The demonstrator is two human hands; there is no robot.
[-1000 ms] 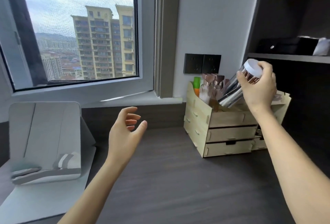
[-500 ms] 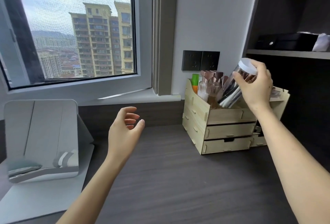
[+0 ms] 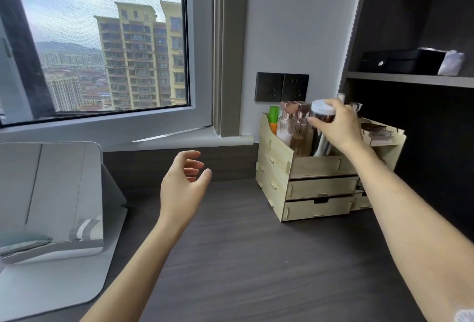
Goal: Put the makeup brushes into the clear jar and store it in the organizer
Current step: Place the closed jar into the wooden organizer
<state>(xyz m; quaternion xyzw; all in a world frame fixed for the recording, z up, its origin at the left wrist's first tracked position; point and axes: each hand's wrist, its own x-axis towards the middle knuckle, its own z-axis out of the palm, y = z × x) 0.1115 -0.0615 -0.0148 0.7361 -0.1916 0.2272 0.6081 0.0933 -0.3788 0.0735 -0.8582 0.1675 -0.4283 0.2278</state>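
Observation:
My right hand (image 3: 338, 126) grips the clear jar (image 3: 322, 121) near its white lid. The jar stands almost upright, its lower part down inside the top compartment of the pale wooden organizer (image 3: 315, 168). Makeup brushes (image 3: 322, 146) with silvery handles show through the jar's wall. The jar sits right beside the rose-capped bottles (image 3: 295, 126). My left hand (image 3: 183, 185) hovers over the dark desk, well left of the organizer, fingers apart and holding nothing.
A folding mirror (image 3: 51, 198) stands on a grey mat at the left. A green and orange bottle (image 3: 274, 119) sits in the organizer's back corner. Dark wall sockets (image 3: 281, 87) are above it. A shelf (image 3: 410, 79) with a black box is at the right.
The jar was tilted above the organizer; my right hand has swung it upright and lowered it into the top compartment. My left hand has barely moved.

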